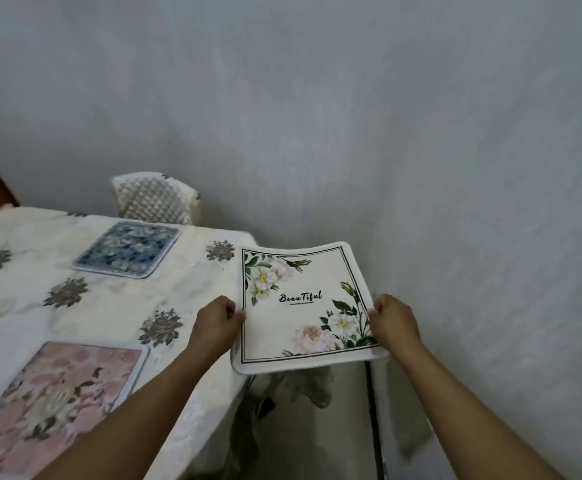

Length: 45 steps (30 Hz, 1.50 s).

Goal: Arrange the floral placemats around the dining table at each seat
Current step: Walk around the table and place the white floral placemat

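Note:
A white placemat (303, 327) printed with flowers and the word "Beautiful" hangs in the air just past the table's right edge. My left hand (215, 323) pinches its left edge and my right hand (391, 323) pinches its right edge. A blue floral placemat (128, 249) lies flat on the table (116, 306) near the far side. Flat at the near left lies a pink floral placemat (57, 403), partly cut off by the frame. The table wears a white cloth with grey flower motifs.
A chair with a white quilted cover (154, 199) stands behind the table's far edge, against the grey wall. Below the held mat a dark cable (374, 410) runs down the wall, and a shadowed chair shape sits by the table's right side.

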Available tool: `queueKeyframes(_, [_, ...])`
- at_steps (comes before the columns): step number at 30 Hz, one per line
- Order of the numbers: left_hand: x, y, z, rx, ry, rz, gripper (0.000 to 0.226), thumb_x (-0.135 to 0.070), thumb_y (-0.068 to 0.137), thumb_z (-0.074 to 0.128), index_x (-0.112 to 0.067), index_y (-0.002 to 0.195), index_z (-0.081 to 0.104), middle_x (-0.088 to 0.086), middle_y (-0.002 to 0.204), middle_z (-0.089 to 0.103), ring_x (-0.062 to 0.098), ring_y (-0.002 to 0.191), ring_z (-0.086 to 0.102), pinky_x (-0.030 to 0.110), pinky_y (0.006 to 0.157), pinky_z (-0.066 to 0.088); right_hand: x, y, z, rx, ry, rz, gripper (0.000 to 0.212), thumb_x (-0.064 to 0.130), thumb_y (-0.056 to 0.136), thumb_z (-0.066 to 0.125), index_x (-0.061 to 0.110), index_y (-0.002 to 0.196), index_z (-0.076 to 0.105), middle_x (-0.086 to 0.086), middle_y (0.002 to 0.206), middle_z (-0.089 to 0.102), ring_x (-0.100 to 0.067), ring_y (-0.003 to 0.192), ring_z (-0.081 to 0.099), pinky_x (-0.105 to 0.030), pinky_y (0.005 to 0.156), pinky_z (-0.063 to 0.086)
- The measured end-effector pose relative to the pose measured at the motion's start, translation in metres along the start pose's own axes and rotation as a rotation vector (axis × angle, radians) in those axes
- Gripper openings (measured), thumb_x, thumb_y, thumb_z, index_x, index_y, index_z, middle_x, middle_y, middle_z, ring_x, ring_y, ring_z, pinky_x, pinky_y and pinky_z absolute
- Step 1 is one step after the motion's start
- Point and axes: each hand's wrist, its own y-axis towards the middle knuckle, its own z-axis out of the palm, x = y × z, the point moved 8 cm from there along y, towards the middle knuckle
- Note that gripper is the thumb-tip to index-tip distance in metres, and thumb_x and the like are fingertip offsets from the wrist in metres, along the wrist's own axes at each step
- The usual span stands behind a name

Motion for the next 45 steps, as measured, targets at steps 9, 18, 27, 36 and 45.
queueKeyframes(9, [0.062, 0.030, -0.052, -0.361, -0.069, -0.374, 0.024, -0.028, 0.085, 0.066, -0.022, 0.069, 0.049, -0.005, 0.066, 0.058, 0.009, 0.062, 0.051, 0.027, 0.052, 0.033, 0.180, 0.164, 0.101, 0.287, -0.099, -0.489, 0.016, 0.020, 0.090, 0.056, 0.006, 0.094, 0.062, -0.022, 0.098, 0.068, -0.038, 0.092, 0.063, -0.035, 0.073, 0.046])
queueKeyframes(18, [0.137, 0.079, -0.009, -0.465, -0.135, -0.650, 0.012, -0.027, 0.090, 0.059, -0.017, 0.088, 0.052, 0.001, 0.075, 0.061, 0.017, 0.069, 0.056, 0.032, 0.061, 0.042, 0.263, 0.238, 0.232, 0.476, -0.200, -0.679, 0.013, 0.021, 0.089, 0.056, 0.009, 0.086, 0.059, -0.015, 0.090, 0.066, -0.034, 0.083, 0.063, -0.030, 0.065, 0.042])
queueKeyframes(27, [0.167, 0.084, 0.057, -0.608, -0.161, -1.000, 0.018, -0.025, 0.093, 0.055, -0.017, 0.081, 0.045, -0.002, 0.076, 0.055, 0.021, 0.071, 0.053, 0.032, 0.058, 0.035, 0.298, 0.277, 0.356, 0.724, -0.213, -0.892, 0.019, 0.019, 0.090, 0.056, 0.012, 0.073, 0.049, -0.007, 0.071, 0.056, -0.032, 0.072, 0.058, -0.031, 0.058, 0.035])
queueKeyframes(36, [0.167, 0.076, 0.108, -0.708, -0.133, -1.216, 0.028, -0.022, 0.095, 0.053, -0.022, 0.072, 0.037, 0.002, 0.069, 0.049, 0.014, 0.058, 0.043, 0.029, 0.049, 0.030, 0.282, 0.289, 0.432, 0.975, -0.241, -0.962, 0.015, 0.020, 0.090, 0.057, 0.013, 0.078, 0.052, -0.010, 0.077, 0.060, -0.032, 0.075, 0.058, -0.031, 0.061, 0.036])
queueKeyframes(45, [0.172, 0.069, 0.134, -0.727, -0.156, -1.410, 0.023, -0.028, 0.093, 0.056, -0.017, 0.078, 0.042, 0.001, 0.071, 0.052, 0.017, 0.062, 0.049, 0.031, 0.052, 0.033, 0.274, 0.289, 0.440, 1.004, -0.302, -1.028, 0.016, 0.023, 0.091, 0.054, 0.011, 0.079, 0.054, -0.010, 0.078, 0.062, -0.034, 0.077, 0.061, -0.032, 0.060, 0.041])
